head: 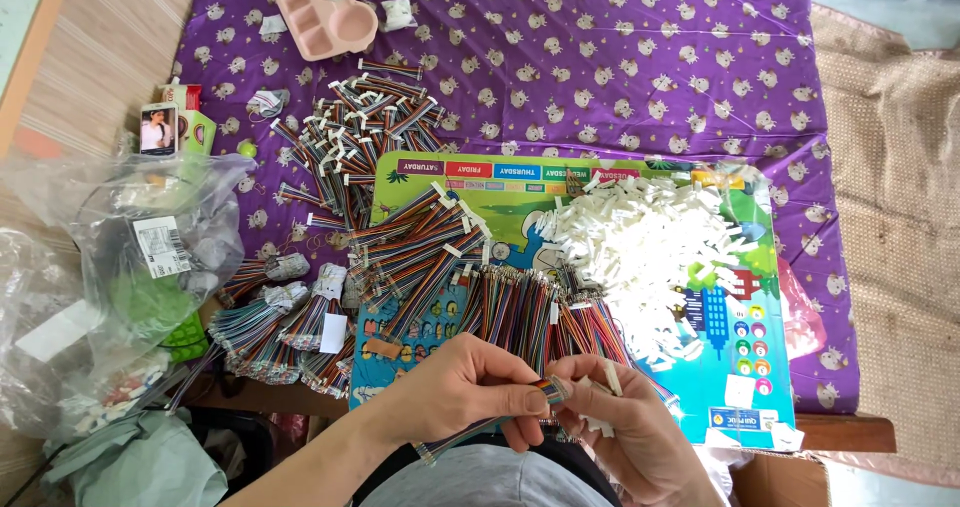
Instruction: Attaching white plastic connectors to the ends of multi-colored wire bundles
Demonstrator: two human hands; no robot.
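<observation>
My left hand (462, 387) pinches the end of a multicoloured ribbon cable (470, 433) that trails down toward my lap. My right hand (622, 415) meets it at the cable tip and holds small white plastic connectors (610, 377) between its fingers. Just beyond my hands lies a row of loose coloured ribbon cables (530, 307) on a colourful printed board (745, 367). A big heap of white connectors (645, 252) sits on the board to the right.
Finished cables with white ends are piled at the centre left (355, 132); bundled cables (290, 332) lie lower left. Clear plastic bags (130, 267) crowd the left edge. A pink sectioned tray (325, 12) rests on the purple patterned cloth (650, 57).
</observation>
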